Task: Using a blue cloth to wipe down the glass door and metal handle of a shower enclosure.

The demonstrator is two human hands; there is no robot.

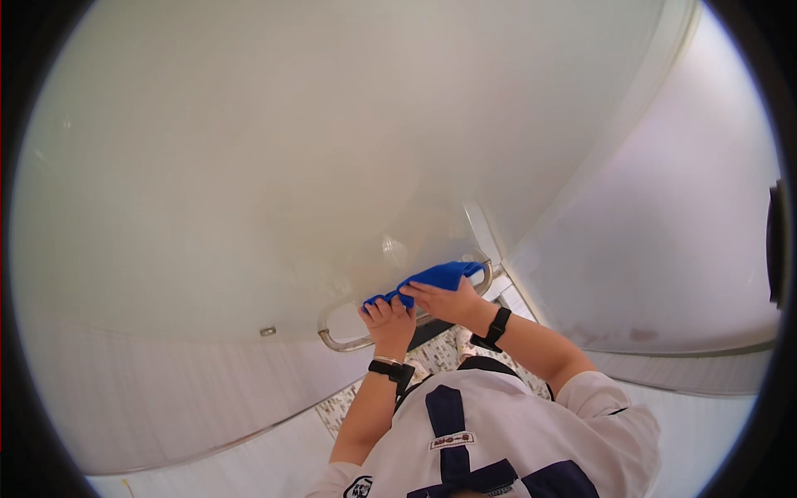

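A blue cloth is draped over a curved metal bar handle that stands out from a pale, glossy panel. My left hand is closed on the cloth's left end, its fingers bent over the bar. Farther right, my right hand presses the wider part of the cloth, fingers closed on it. Both ends of the handle show; the cloth and my hands hide its middle. Each wrist wears a black band.
The large pale panel rises right before me, with a small metal fitting left of the handle. At the right, a second pale panel meets it at a corner. Patterned mosaic flooring shows below, beside my feet.
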